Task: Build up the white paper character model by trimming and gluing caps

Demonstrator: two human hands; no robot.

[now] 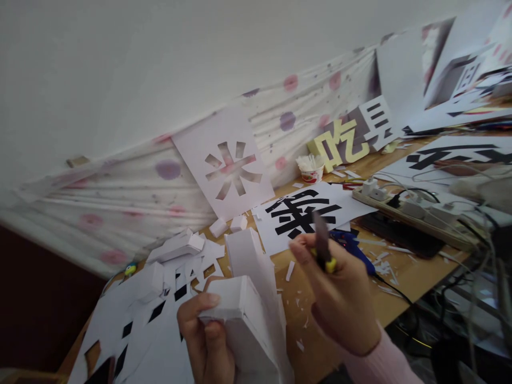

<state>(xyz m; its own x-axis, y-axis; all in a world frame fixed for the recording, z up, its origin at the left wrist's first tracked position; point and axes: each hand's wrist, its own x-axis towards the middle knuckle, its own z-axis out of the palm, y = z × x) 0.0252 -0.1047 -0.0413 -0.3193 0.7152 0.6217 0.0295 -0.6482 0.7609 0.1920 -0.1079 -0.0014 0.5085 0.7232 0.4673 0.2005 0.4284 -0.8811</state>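
In the head view, my left hand [208,330] grips the edge of a white folded paper block [248,320], a long hollow shape with angled faces. My right hand [340,288] is closed around a utility knife [323,242] with a yellow and black body. The knife's blade points up and is slightly blurred, apart from the paper block. Just behind the right hand lies a blue glue gun [354,248], partly hidden by it. A white sheet with a black printed character [304,213] lies beyond both hands.
White cut sheets [140,330] and small paper blocks lie on the left. A cut-out stencil [230,165] leans on the wall covering. Behind are yellow letter shapes [340,144] and a paper cup [311,169]. A power strip [416,213] with tangled cords is at right. Paper scraps litter the wooden table.
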